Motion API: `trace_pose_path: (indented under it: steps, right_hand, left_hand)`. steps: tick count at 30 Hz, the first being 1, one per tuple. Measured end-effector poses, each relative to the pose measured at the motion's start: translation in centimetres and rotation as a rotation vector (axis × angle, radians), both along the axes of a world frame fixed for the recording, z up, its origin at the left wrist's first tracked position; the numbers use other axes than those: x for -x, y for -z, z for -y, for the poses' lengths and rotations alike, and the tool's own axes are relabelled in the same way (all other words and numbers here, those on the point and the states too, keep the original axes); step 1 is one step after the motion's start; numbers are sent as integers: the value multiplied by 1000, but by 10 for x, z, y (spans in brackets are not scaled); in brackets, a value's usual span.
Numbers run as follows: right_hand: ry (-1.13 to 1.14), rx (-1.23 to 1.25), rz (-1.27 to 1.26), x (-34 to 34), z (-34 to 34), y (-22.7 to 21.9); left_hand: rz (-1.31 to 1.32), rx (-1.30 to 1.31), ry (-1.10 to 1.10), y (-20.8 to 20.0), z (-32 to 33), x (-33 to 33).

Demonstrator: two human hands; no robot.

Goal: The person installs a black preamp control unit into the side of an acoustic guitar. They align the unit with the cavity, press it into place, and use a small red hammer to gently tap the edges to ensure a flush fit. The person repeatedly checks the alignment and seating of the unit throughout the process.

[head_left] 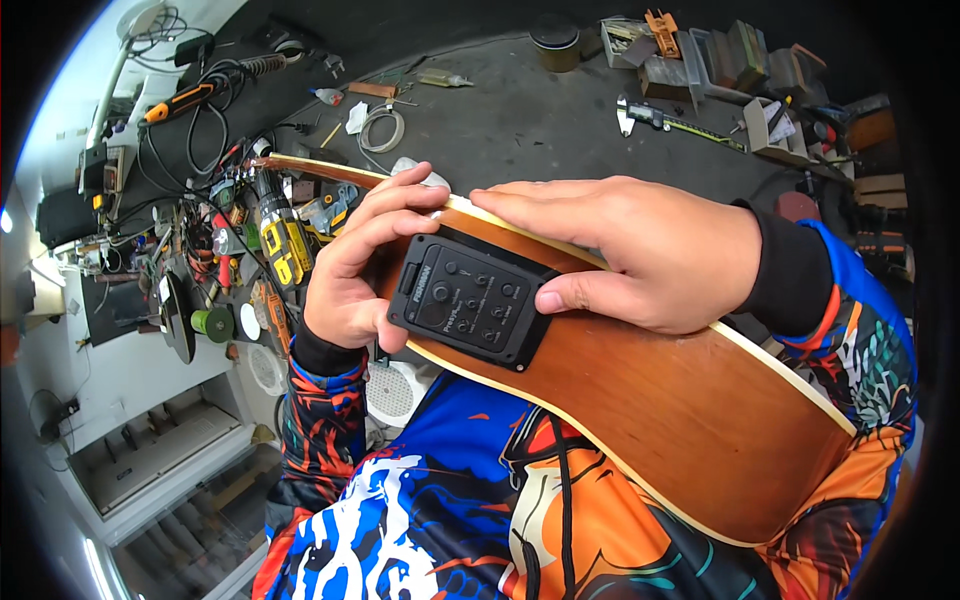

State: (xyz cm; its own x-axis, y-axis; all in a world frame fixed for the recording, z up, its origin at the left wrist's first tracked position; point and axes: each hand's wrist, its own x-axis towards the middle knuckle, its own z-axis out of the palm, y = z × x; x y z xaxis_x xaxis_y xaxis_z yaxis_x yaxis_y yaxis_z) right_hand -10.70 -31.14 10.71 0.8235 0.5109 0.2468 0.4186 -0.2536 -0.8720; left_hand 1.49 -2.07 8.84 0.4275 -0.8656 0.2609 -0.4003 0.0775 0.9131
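Observation:
An acoustic guitar lies across my lap with its brown wooden side facing up and cream binding along both edges. Set in that side is a black preamp panel with several small knobs and a screw at a corner. My left hand grips the guitar at the panel's left end, thumb at the near edge and fingers reaching over to the far edge. Across the far edge rests my right hand, its fingers stretched together along the binding and its thumb on the panel's right end. The fingertips' undersides are hidden.
A yellow cordless drill stands among cluttered tools and cables at the left. On the dark bench beyond the guitar lie a digital caliper, a coiled cable and a soldering iron. A dark round tub and several boxes line the back.

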Motion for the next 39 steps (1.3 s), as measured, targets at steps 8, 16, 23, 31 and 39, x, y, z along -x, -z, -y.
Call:
trace_pose_path:
  steps: [8, 16, 23, 31, 39]
  right_hand:
    - [-53, 97, -156, -4, 1, -9]
    - [-62, 148, -217, -5, 2, -12]
    - [-47, 139, -204, -5, 0, -12]
    - [-40, 201, -215, -7, -1, -13]
    - [-48, 169, -28, -11, -2, -4]
  left_hand:
    - [-57, 12, 14, 4, -4, -1]
    - [-57, 7, 25, 5, -7, -4]
    - [-133, 22, 46, 7, -9, -7]
    - [-157, 5, 71, 5, -13, -13]
    - [-170, 3, 111, 7, -20, -20]
